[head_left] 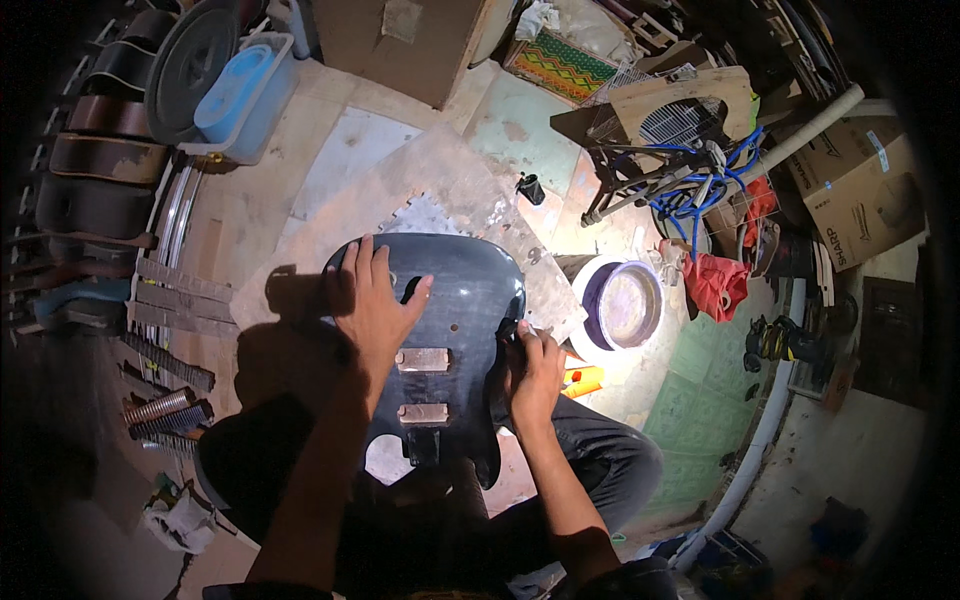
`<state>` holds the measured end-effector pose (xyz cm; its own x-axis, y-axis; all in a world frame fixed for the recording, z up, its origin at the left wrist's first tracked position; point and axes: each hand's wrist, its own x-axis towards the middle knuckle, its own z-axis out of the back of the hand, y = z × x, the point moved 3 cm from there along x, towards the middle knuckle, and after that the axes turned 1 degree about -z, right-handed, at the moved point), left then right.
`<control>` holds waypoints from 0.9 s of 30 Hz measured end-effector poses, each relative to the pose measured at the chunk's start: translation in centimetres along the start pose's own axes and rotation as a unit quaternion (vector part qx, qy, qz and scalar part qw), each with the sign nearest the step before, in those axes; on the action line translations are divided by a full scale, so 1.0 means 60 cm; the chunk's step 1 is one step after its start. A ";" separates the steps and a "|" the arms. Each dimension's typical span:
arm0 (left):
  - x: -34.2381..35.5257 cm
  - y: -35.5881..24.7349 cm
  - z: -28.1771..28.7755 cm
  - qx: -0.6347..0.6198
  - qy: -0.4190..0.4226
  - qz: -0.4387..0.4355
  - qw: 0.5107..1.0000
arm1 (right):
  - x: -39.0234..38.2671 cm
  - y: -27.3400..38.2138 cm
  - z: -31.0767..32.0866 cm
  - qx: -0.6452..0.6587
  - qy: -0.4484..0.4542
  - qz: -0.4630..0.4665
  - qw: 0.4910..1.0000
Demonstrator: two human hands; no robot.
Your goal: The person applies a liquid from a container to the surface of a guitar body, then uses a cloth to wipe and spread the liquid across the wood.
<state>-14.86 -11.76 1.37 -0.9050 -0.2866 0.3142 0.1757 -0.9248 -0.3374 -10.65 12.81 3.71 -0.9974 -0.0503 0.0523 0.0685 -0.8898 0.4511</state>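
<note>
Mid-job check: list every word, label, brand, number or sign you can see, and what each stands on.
Cardboard box, right side: bold dark lettering, legible in part, but I don't copy out printed names; smaller print there is too small to read.
Pale strip on that box: any marking is too small to read.
Dark guitar body under the hands: no lettering that I can make out.

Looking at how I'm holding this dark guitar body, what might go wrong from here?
The guitar body might slip or twist: the left hand lies spread on its face rather than wrapped around it, with the right hand at its right edge. If the right hand swings outward, it could bump the purple basin nearby on that side.
</note>
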 end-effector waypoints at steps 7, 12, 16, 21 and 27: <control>0.002 -0.002 -0.005 -0.007 0.023 0.010 1.000 | 0.035 -0.005 0.032 -0.016 0.065 0.027 0.997; 0.001 -0.009 0.004 0.004 0.034 0.016 0.999 | 0.078 0.062 0.151 0.057 0.138 0.071 0.986; -0.002 -0.006 0.006 0.000 0.014 0.015 1.000 | 0.083 0.125 0.178 0.049 0.200 0.153 0.967; -0.008 -0.006 -0.013 -0.010 0.013 0.012 1.000 | 0.031 0.130 0.075 0.043 0.302 0.253 0.918; -0.003 0.006 0.000 0.011 -0.003 0.025 1.000 | 0.004 0.139 0.078 0.061 0.322 0.261 0.908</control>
<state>-14.64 -12.03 1.21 -0.8928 -0.3343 0.3019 0.2297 -0.9144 -0.3332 -10.21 7.53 11.67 -0.6327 -0.7402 -0.2277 0.4979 -0.6140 0.6125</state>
